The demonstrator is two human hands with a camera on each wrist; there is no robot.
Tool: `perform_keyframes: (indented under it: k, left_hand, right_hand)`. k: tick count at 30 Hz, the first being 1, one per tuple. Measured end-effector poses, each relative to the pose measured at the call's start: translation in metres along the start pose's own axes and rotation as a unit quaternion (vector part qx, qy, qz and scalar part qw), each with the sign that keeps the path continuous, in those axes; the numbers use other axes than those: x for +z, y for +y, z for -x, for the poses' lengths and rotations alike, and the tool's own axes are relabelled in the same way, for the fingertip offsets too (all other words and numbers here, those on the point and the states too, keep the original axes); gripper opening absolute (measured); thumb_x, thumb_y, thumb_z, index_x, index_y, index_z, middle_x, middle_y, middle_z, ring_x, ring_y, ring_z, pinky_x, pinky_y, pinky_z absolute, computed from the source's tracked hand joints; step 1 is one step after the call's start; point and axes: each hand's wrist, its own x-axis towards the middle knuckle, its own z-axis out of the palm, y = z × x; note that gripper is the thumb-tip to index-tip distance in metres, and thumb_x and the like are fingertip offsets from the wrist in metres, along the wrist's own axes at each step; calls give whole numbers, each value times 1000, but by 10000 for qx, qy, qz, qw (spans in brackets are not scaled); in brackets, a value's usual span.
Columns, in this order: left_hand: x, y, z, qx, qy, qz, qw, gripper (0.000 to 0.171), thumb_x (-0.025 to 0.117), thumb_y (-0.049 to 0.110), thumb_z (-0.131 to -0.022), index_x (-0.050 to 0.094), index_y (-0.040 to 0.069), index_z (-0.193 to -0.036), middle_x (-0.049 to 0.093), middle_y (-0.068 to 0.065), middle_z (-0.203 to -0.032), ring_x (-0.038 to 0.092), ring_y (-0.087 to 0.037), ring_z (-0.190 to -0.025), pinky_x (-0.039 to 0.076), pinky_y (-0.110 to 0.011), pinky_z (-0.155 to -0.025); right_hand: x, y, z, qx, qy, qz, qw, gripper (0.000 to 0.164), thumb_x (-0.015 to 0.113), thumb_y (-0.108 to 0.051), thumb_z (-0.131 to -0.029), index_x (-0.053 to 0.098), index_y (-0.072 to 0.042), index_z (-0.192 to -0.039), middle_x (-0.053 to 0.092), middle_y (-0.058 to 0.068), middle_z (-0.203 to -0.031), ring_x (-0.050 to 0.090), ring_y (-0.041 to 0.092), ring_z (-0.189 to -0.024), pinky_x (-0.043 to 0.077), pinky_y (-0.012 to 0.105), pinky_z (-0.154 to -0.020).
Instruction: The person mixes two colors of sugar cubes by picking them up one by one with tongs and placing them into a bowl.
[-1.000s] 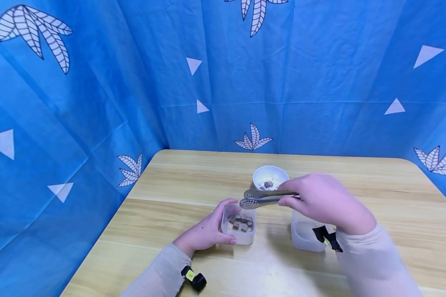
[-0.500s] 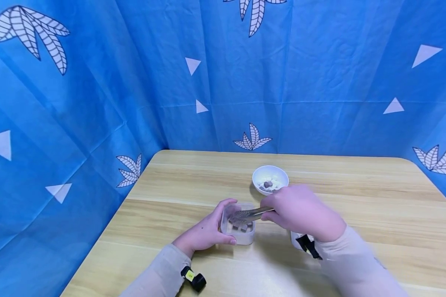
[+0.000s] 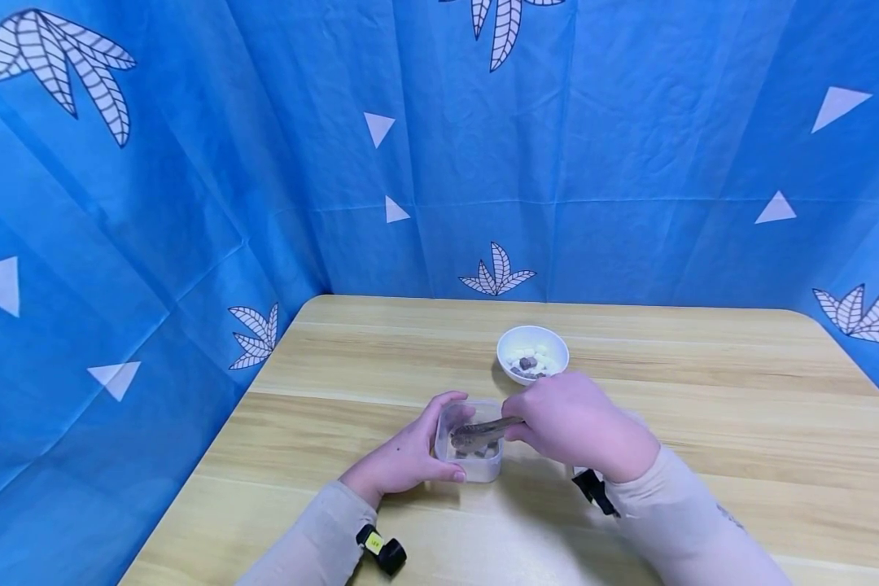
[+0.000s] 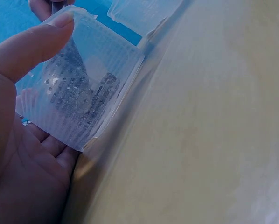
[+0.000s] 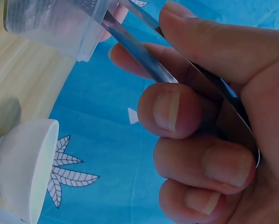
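Observation:
My left hand (image 3: 403, 460) curls round a clear plastic box (image 3: 471, 470), thumb at the near side and fingers behind it. Brown cubes (image 3: 489, 450) lie on the bottom of the box. With my right hand (image 3: 567, 423) I grip metal tongs (image 3: 487, 431), whose perforated heads reach down inside the box among the cubes. The right wrist view shows thumb and fingers round the two metal arms of the tongs (image 5: 139, 56). Through the ribbed wall of the box (image 4: 107, 60) in the left wrist view, the dark tong heads and cubes look blurred.
A white bowl (image 3: 509, 370) with white pieces and a few brown cubes stands behind the right hand. Another clear plastic box (image 4: 139, 16) sits to the right, mostly hidden under the right wrist in the head view. A blue curtain (image 3: 439, 163) hangs beyond the wooden table (image 3: 740, 391).
My right hand has moved left and down, bringing the tongs from above the box's rim into it. The tong heads have come closer together. My left hand keeps its hold on the box.

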Motion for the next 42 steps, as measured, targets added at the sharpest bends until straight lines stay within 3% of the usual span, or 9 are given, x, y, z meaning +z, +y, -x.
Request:
perform_keyframes:
  k: [8,20,28,42]
  left_hand:
    - [1,-1,1,2,-3,64,10000,106,88,16,-77,20,23,-158,42,7,-154,39,-11,-140,22,-44,-118]
    - [2,-2,3,-82,132,11,9999,108,90,20,-76,20,25,-158,41,3,-153,41,-18,-138,25,-47,-116]
    - [2,-1,2,32,103,-119,9999,107,89,17,-75,21,23,-157,43,4,-153,38,-13,-141,24,-44,-118]
    - [2,-1,1,10,66,-108,9999,105,88,14,-76,22,28,-156,43,7,-153,37,-11,-141,24,-43,-118]
  right_hand:
    - [-11,5,4,32,-48,-219,9997,17,78,-33,-88,64,-31,-78,45,-20,-63,40,3,-53,36,28,-48]
    - [-33,21,18,193,219,-636,9976,13,76,-29,-92,66,-31,-83,49,-21,-68,42,2,-57,39,26,-54]
    - [-41,39,27,258,525,-554,9967,2,75,-28,-92,74,-26,-93,58,-22,-76,49,0,-62,47,31,-59]
    - [-42,71,36,871,481,-622,9931,10,73,-28,-94,78,-23,-102,68,-18,-86,57,5,-69,50,35,-63]
